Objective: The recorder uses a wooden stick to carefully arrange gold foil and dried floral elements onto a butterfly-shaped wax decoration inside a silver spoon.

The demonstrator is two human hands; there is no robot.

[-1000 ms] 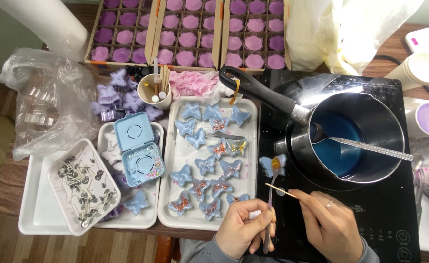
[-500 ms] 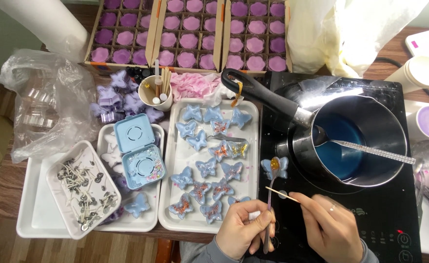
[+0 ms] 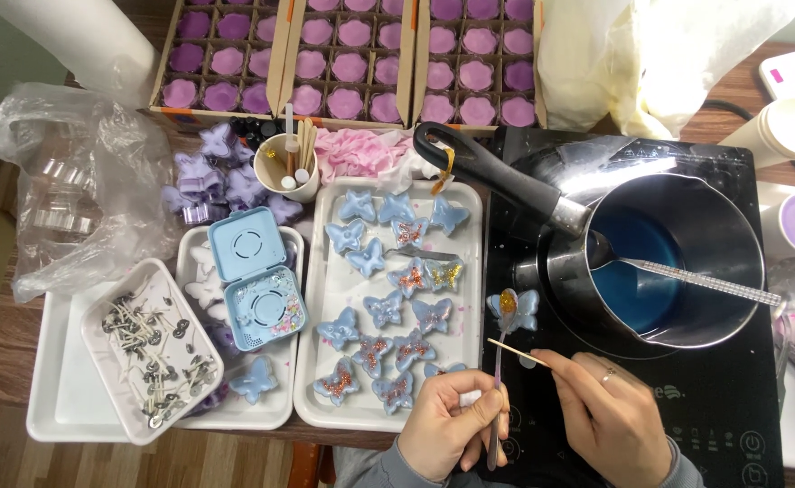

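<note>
My left hand [image 3: 450,427] grips a slim tweezer-like tool whose tip reaches a blue butterfly-shaped wax piece [image 3: 515,308] with gold glitter at its middle, lying on the black cooktop [image 3: 687,425]. My right hand [image 3: 607,414] pinches a thin wooden stick [image 3: 517,351] that points left, just below that butterfly. A white tray [image 3: 321,398] to the left carries several blue butterflies, some sprinkled with glitter. A steel saucepan [image 3: 732,226] of blue liquid wax sits on the cooktop with a long spoon resting in it.
A light blue open case [image 3: 255,276] of glitter lies on a second white tray. A white tub of candle wicks [image 3: 149,348] is at the left. Cardboard boxes of purple and pink flower candles [image 3: 352,63] line the back. A paper cup [image 3: 291,167] holds sticks.
The tool's tip has come to rest over the butterfly on the cooktop, and my right hand's stick has shifted slightly. Otherwise things stay put.
</note>
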